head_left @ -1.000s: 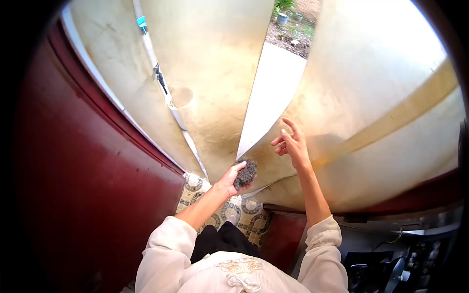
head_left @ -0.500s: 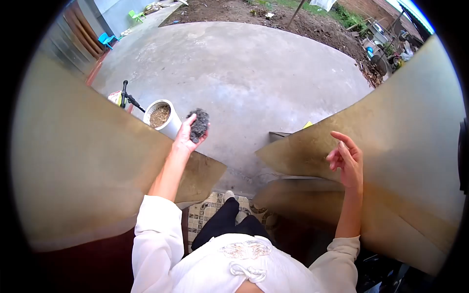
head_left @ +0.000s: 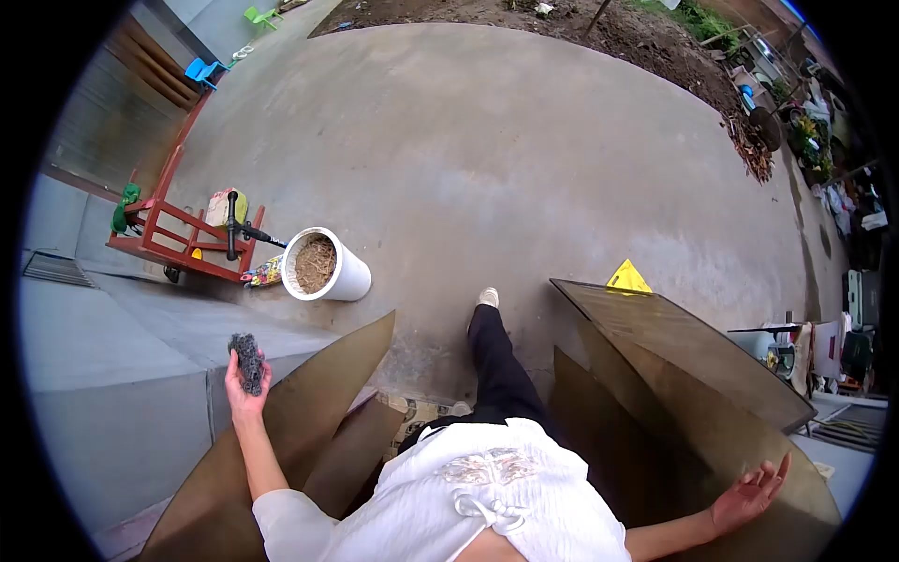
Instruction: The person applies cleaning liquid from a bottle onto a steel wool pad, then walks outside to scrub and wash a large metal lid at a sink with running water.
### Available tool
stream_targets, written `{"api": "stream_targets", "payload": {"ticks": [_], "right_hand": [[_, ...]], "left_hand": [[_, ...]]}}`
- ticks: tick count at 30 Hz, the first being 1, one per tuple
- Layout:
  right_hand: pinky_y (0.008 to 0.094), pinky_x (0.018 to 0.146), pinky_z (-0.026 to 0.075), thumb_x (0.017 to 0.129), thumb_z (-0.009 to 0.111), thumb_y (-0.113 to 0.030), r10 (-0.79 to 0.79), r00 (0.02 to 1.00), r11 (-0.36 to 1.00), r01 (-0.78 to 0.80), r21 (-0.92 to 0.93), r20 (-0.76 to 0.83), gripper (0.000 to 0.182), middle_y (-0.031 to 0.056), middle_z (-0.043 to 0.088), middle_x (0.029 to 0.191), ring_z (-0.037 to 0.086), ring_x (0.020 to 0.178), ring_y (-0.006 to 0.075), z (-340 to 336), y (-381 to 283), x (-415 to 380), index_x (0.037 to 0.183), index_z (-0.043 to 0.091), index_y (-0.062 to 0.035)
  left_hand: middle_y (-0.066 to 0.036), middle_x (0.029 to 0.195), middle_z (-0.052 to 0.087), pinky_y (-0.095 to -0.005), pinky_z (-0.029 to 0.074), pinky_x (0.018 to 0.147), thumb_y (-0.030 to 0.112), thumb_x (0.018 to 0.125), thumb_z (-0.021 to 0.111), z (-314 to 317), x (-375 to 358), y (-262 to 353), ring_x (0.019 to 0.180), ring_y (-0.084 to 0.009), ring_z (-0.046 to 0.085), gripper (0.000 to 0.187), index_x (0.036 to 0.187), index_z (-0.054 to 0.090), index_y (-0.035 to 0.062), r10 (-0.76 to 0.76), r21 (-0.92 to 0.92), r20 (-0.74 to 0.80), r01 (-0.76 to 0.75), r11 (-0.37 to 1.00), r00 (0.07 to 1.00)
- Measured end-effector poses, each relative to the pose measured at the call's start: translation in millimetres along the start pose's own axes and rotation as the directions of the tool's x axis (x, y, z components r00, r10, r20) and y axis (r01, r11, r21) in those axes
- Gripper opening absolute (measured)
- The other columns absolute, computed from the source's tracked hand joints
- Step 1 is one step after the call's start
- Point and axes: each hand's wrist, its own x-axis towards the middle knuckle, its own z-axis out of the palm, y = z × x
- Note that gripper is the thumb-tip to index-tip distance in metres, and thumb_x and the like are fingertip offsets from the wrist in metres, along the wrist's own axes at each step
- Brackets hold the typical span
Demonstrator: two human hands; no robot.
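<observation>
A dark grey, fuzzy steel-wool-like pad (head_left: 248,363) is in my left hand (head_left: 247,395), its fingers wrapped round the lower part. That hand is out at the left, in front of a grey wall and beside a brownish translucent curtain strip (head_left: 309,403). My right hand (head_left: 751,495) is low at the right with its fingers spread and nothing in it. It is against or just over another brownish strip (head_left: 787,468); whether they touch, I cannot tell.
Ahead on the concrete floor (head_left: 449,150) stands a white bucket (head_left: 348,276) with dry brown material. Left of it is a red wooden frame (head_left: 178,255). A dark-framed panel (head_left: 693,337) and a yellow object (head_left: 628,277) are at the right. One foot (head_left: 488,297) is forward.
The view has moved forward through the strips. My left hand has moved left and down with the pad; my right hand has swung out to the lower right, its fingers now spread.
</observation>
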Motion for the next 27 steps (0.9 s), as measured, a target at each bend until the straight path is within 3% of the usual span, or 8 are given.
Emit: {"api": "stream_targets", "payload": {"ticks": [3,5,13,14,16,19,25,27], "right_hand": [[0.0239,0.046,0.039,0.095,0.048,-0.024,-0.253,0.835,0.95,0.309,0.036,-0.489,0.037,0.0093,0.063,0.081,0.05,0.052,0.0138,-18.9,39.2,45.9,0.12,0.057,0.001],[0.0236,0.058,0.048,0.095,0.05,-0.04,-0.432,0.442,0.812,0.569,-0.126,-0.786,0.039,0.0106,0.065,0.092,0.059,0.067,0.0165,53.3,61.4,64.9,0.113,0.06,-0.0076],[0.0296,0.056,0.043,0.091,0.038,-0.022,-0.674,0.294,0.664,0.643,-0.381,-0.678,0.036,0.0151,0.067,0.098,0.06,0.075,0.0252,259.4,80.5,176.4,0.102,0.059,0.0044],[0.0296,0.056,0.043,0.091,0.038,-0.022,-0.68,0.251,0.644,0.654,-0.397,-0.689,0.036,0.0151,0.067,0.098,0.06,0.075,0.0252,270.2,91.1,190.5,0.102,0.059,0.0044],[0.0257,0.057,0.041,0.098,0.036,-0.023,-0.593,0.484,0.795,0.48,-0.372,-0.643,0.037,0.0144,0.066,0.099,0.058,0.074,0.0194,292.7,115.5,218.9,0.104,0.06,0.0053],[0.0227,0.057,0.039,0.102,0.037,-0.025,-0.523,0.544,0.85,0.387,-0.357,-0.656,0.038,0.013,0.065,0.097,0.055,0.071,0.0147,346.5,149.0,252.8,0.106,0.06,0.0059],[0.0198,0.056,0.036,0.101,0.044,-0.026,-0.4,0.334,0.911,0.243,-0.332,-0.853,0.034,0.0082,0.063,0.099,0.051,0.069,0.0114,401.1,200.7,315.0,0.112,0.061,0.001],[0.0205,0.048,0.034,0.101,0.043,-0.025,-0.384,0.234,0.914,0.231,-0.333,-0.893,0.032,0.003,0.061,0.076,0.046,0.056,0.0089,424.8,201.1,341.5,0.095,0.064,-0.0026]], "left_hand": [[-0.008,0.101,0.068,-0.0364,0.054,0.073,0.03,0.095,0.057,-11.6,23.6,10.2,0.09,-0.0214,0.066,0.031,0.114,0.063,0.0063,0.098,-0.06,-0.092,-0.104,0.993,0.991],[-0.01,0.104,0.068,-0.0366,0.054,0.077,0.03,0.095,0.058,-25.9,56.2,12.3,0.095,-0.0218,0.065,0.032,0.115,0.062,0.0052,0.195,-0.176,-0.095,-0.209,0.962,0.976],[-0.014,0.107,0.066,-0.0408,0.054,0.082,0.028,0.087,0.062,68.2,239.2,-41.2,0.097,-0.0274,0.063,0.036,0.114,0.062,0.0037,0.063,-0.332,-0.408,-0.213,0.919,0.911],[-0.014,0.107,0.066,-0.0412,0.054,0.082,0.029,0.087,0.063,104.8,273.4,-52.0,0.096,-0.0282,0.063,0.037,0.113,0.062,0.0035,0.065,-0.331,-0.432,-0.225,0.916,0.899],[-0.014,0.106,0.066,-0.042,0.055,0.082,0.03,0.086,0.064,181.3,347.2,-71.3,0.096,-0.029,0.063,0.038,0.113,0.062,0.0034,0.031,-0.324,-0.365,-0.158,0.933,0.931],[-0.015,0.106,0.066,-0.0431,0.054,0.086,0.029,0.087,0.065,315.3,461.1,-105.8,0.097,-0.0302,0.063,0.037,0.113,0.062,0.0029,-0.02,-0.308,-0.238,-0.056,0.95,0.971],[-0.015,0.106,0.067,-0.0381,0.058,0.082,0.03,0.092,0.06,676.2,623.0,-255.0,0.096,-0.0265,0.066,0.034,0.113,0.062,0.0023,-0.198,-0.137,0.226,0.232,0.963,0.954],[-0.016,0.103,0.067,-0.0374,0.059,0.078,0.032,0.093,0.059,803.8,647.9,-322.6,0.092,-0.0278,0.066,0.037,0.112,0.061,0.0013,-0.299,-0.048,0.273,0.323,0.945,0.914]]}}
